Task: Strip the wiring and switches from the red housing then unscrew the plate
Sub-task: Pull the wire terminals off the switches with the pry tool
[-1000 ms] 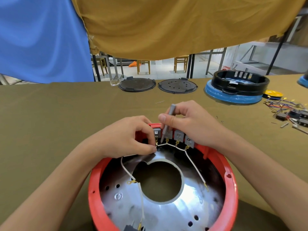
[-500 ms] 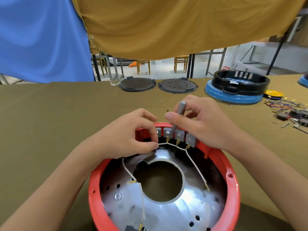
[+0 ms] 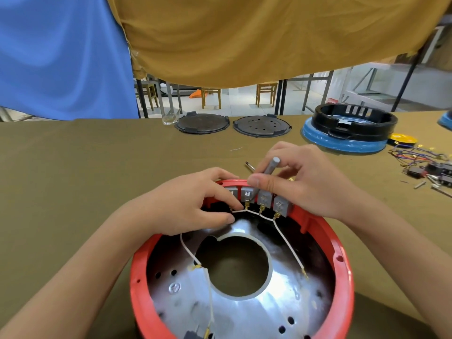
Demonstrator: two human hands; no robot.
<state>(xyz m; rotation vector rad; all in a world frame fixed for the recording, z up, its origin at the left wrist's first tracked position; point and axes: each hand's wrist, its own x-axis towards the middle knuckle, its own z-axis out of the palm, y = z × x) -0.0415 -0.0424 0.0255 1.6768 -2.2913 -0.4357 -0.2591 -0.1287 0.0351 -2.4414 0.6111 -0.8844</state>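
The red housing (image 3: 241, 277) sat low centre on the table (image 3: 73, 179). The left hand (image 3: 193, 211) pinched the white wire (image 3: 238, 211) below the switches (image 3: 265, 200), steadying it; the right hand (image 3: 305, 182) closed its grip on a grey tool (image 3: 267, 171), tip angled between switches, probably to pry them loose.

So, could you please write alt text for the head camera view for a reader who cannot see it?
Two bare hands work at the far rim of a red housing on an olive cloth: the right hand holds a grey tool against a row of grey switches, and the left hand pinches the white wire beside them. A shiny metal plate lines the housing.
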